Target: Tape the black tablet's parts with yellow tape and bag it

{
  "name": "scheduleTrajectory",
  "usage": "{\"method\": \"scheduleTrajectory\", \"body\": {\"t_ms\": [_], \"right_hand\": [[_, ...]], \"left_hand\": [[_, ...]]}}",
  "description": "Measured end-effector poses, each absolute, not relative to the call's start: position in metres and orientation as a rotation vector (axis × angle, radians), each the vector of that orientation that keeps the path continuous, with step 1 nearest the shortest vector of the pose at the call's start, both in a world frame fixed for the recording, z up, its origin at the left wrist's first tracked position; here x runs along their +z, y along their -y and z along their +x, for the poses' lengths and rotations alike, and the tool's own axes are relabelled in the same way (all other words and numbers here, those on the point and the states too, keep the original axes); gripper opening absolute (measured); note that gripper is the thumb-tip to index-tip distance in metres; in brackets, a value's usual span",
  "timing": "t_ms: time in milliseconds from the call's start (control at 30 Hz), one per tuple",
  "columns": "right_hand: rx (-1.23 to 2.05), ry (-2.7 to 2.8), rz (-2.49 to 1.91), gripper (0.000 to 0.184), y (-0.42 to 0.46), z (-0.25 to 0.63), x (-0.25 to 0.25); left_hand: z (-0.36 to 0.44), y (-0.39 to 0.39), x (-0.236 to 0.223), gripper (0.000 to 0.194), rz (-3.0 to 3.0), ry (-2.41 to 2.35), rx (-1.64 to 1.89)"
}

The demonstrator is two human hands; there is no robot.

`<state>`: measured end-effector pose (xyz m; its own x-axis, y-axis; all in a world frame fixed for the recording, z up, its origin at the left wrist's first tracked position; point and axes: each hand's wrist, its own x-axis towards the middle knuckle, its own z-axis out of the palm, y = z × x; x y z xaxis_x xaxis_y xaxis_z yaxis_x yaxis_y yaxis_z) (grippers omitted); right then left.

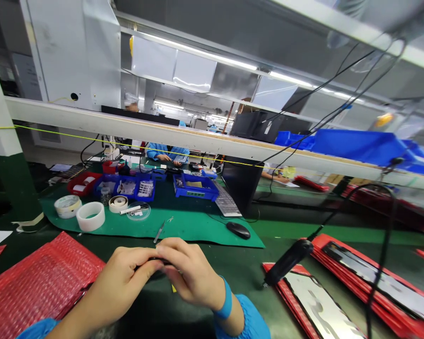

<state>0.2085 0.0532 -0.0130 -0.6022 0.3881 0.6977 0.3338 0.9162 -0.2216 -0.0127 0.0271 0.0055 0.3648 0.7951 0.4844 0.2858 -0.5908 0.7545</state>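
My left hand (pixel 118 282) and my right hand (pixel 194 270) meet over the near part of the bench, fingers closed. Between their fingertips is a thin dark piece (pixel 159 259), mostly hidden, so its kind cannot be made out. A blue band (pixel 226 299) circles my right wrist. Just beyond the hands, tweezers (pixel 159 231) lie at the edge of a green mat (pixel 194 230). A bit of something yellow (pixel 174 288) shows beneath my right hand. Red bubble-wrap bags (pixel 38 282) lie beside my left forearm.
Tape rolls (pixel 91 216), blue parts bins (pixel 144 187), a keyboard (pixel 227 200) and a mouse (pixel 238 230) sit on the mat. At right, a black electric screwdriver (pixel 289 261) hangs on its cable above flat panels (pixel 320 301) on red wrap. Beyond the shelf, a co-worker's blue sleeves (pixel 157 151) show.
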Motion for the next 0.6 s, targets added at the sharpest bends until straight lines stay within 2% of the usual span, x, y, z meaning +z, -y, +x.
{"method": "scheduleTrajectory", "body": {"t_ms": [200, 600], "right_hand": [[0.035, 2.322, -0.472, 0.056, -0.051, 0.211, -0.013], [-0.008, 2.382, -0.493, 0.048, -0.041, 0.206, -0.007]], "left_hand": [[-0.013, -0.026, 0.010, 0.033, 2.028, -0.861, 1.072], [-0.009, -0.023, 0.006, 0.031, 2.013, -0.826, 1.003]]}}
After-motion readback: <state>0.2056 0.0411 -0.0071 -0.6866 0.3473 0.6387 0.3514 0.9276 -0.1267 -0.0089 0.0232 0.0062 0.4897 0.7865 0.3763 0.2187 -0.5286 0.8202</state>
